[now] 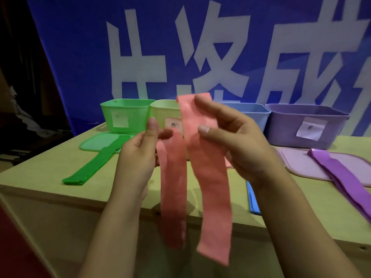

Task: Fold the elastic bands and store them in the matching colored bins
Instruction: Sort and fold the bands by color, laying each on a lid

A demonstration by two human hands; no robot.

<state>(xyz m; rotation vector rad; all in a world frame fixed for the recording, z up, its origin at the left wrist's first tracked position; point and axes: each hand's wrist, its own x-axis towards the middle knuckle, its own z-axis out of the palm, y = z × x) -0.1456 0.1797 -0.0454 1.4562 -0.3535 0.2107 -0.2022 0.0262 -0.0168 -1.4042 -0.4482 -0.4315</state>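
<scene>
Our right hand [230,137] and left hand [140,149] both pinch the pink band [208,177], lifted in front of the pale bin [162,113]. It looks limp, light and stretchy; we should grip near its hanging ends to fold.

Staged demo booth: printed banner [200,47] behind plywood table [50,177].

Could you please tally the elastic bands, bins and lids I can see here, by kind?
Elastic bands: 4 (pink band, green band, purple band, blue band, mostly hidden)
Bins: 4 (green bin, pale yellow-green bin, blue bin, purple bin)
Lids in view: 2 (green lid, purple lid)
Total: 10
</scene>
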